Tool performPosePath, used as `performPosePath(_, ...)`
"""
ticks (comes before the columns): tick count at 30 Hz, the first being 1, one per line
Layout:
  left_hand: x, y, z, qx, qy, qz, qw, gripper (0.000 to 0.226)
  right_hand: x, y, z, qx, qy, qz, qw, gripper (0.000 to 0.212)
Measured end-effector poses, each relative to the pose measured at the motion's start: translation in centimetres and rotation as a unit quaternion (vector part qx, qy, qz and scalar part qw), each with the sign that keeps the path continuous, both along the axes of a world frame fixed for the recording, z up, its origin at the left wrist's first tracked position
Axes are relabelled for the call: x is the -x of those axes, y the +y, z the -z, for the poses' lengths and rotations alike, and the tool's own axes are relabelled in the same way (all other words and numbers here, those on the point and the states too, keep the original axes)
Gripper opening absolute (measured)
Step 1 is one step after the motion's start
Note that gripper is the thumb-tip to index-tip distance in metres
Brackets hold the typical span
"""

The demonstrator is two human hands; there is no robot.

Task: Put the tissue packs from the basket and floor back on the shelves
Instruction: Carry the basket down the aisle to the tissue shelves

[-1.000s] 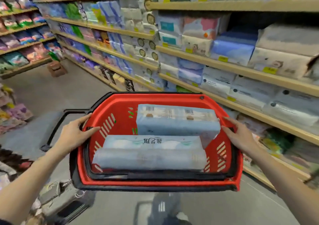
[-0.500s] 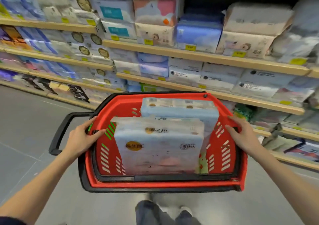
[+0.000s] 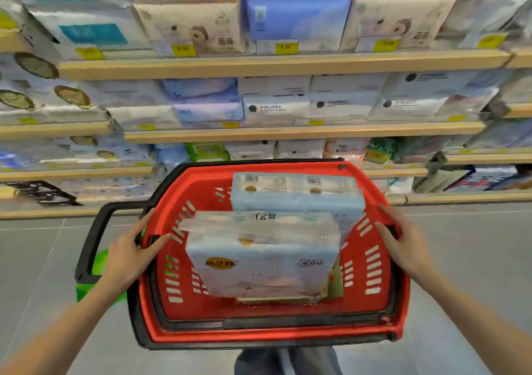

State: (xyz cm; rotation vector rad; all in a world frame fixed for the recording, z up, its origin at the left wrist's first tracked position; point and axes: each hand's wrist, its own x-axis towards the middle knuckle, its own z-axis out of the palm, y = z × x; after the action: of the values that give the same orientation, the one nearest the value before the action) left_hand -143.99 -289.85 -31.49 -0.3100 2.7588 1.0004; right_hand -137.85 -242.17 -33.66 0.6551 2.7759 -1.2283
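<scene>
Red basket (image 3: 371, 311) gripped on its rim by left hand (image 3: 129, 252) at 9 o'clock, right hand (image 3: 403, 245) at 3 o'clock; two tissue packs (image 3: 262, 256) inside, shelves (image 3: 288, 63) at 12.

There is a single view, from a wide-angle camera on the person's head, tilted forward and down. It looks close over the red basket (image 3: 267, 337), which fills the lower centre, with the forearms entering from about 7 and 5 o'clock and the person's legs just showing at 6 o'clock. It faces the shelves (image 3: 288, 63) squarely; these span 9 through 12 to 3 o'clock, near enough that some labels read. Straight shelf edges bow toward the frame's sides.
</scene>
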Motion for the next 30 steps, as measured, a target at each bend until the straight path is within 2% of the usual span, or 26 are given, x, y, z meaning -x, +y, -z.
performPosePath(4,3.7,-0.1,7.6,0.001,-0.014,0.006,1.0,0.08,3.1,-0.1,6.6,0.009,-0.02,0.014,1.0,0.041)
performPosePath(9,8.6,1.2,18.8,0.038,-0.006,-0.013,0.999,0.069,7.1,0.0,17.8,0.002,-0.034,0.012,0.999,0.039)
performPosePath(17,13.0,1.1,35.2,0.055,-0.017,-0.024,0.998,0.068,12.7,-1.2,32.7,-0.027,-0.045,0.011,0.999,0.043)
performPosePath(24,13.9,1.0,42.7,0.04,0.015,-0.037,0.998,0.066,14.9,-2.1,40.4,-0.025,-0.048,0.021,0.998,0.044)
performPosePath(30,14.3,0.2,45.4,0.032,0.029,-0.041,0.998,0.065,15.5,-2.1,43.8,-0.04,-0.045,0.01,0.998,0.047)
